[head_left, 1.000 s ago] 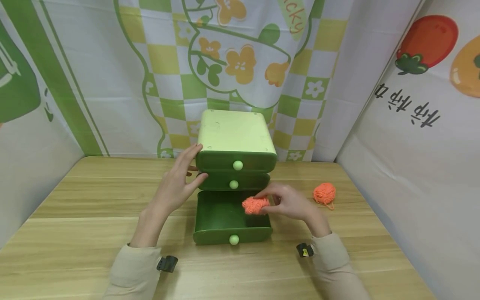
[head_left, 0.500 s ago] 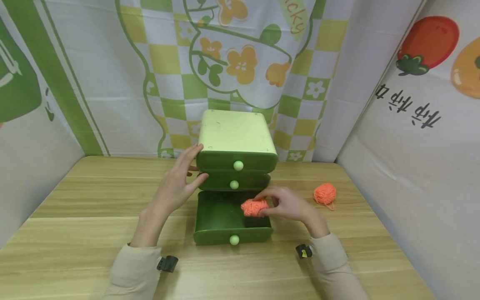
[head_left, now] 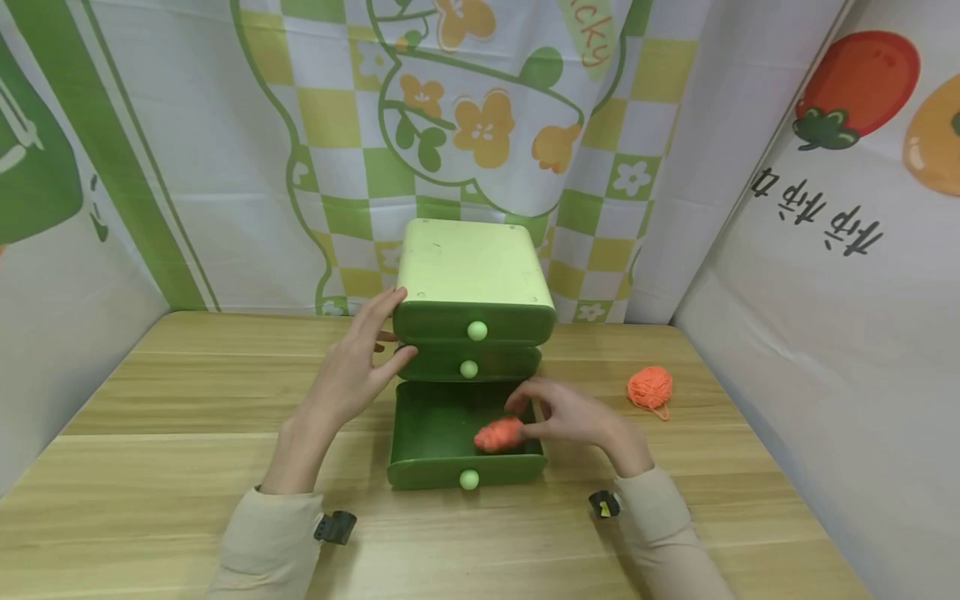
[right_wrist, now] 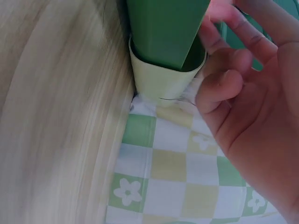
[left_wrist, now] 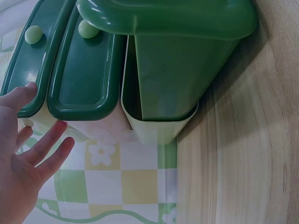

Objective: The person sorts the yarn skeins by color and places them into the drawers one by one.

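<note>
A small chest of drawers [head_left: 472,262] with a pale green top and dark green fronts stands on the table. Its bottom drawer [head_left: 427,425] is pulled out. An orange yarn ball [head_left: 498,435], blurred, is low inside that drawer at the right. Just above and right of it is my right hand [head_left: 573,412], thumb and fingertips apart, the thumb close to the yarn. In the right wrist view, my right hand [right_wrist: 261,102] largely hides the yarn. Fingers extended, my left hand [head_left: 345,375] rests against the chest's left side; the left wrist view shows this hand [left_wrist: 28,163] beside the upper drawers.
A second orange yarn ball [head_left: 649,388] with a loose strand lies on the wooden table [head_left: 225,400] to the right. The middle drawer [head_left: 435,364] and top drawer [head_left: 435,323] are pushed in. A patterned curtain [head_left: 330,125] hangs behind the chest.
The yarn ball has gone down into the bottom drawer and slightly left, out of my right hand's pinch. My right fingers have parted from it. The left hand stays put.
</note>
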Action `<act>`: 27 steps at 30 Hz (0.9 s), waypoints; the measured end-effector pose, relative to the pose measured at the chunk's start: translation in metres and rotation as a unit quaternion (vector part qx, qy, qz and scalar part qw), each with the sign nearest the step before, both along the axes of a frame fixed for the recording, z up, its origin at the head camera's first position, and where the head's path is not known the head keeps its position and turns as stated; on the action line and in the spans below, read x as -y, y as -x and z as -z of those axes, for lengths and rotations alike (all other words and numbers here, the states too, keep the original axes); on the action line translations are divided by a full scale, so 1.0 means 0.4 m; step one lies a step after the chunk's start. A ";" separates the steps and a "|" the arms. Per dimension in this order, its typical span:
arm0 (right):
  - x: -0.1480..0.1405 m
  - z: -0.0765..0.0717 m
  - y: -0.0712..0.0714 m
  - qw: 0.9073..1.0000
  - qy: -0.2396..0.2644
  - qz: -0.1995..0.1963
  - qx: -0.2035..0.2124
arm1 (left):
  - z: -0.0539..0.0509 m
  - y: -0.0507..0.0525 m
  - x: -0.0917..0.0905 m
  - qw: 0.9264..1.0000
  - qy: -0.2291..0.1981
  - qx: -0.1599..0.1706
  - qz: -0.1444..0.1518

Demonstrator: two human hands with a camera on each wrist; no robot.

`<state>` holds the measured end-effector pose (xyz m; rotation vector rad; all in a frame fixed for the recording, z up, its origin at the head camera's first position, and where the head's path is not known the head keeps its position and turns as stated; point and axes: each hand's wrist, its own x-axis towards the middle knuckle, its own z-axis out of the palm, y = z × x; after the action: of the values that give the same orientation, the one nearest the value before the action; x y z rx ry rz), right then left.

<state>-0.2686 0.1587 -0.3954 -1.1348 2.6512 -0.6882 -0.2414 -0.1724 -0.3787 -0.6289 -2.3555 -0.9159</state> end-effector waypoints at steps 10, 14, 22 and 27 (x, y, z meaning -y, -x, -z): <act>-0.022 -0.007 0.006 0.998 0.026 0.006 0.049 | -0.002 0.001 0.000 1.000 -0.002 0.000 0.004; -0.035 -0.012 0.012 0.998 0.041 0.013 0.038 | 0.000 0.001 0.001 1.000 -0.002 0.004 0.003; -0.064 -0.023 0.020 0.998 0.056 0.036 -0.006 | -0.001 0.001 0.000 1.000 0.000 0.006 -0.001; -0.084 -0.030 0.021 0.996 0.067 0.053 -0.009 | -0.002 0.000 0.000 1.000 0.000 0.006 -0.002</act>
<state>-0.2770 0.1924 -0.3835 -1.0429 2.7313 -0.8926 -0.2412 -0.1724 -0.3780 -0.6203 -2.3677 -0.9199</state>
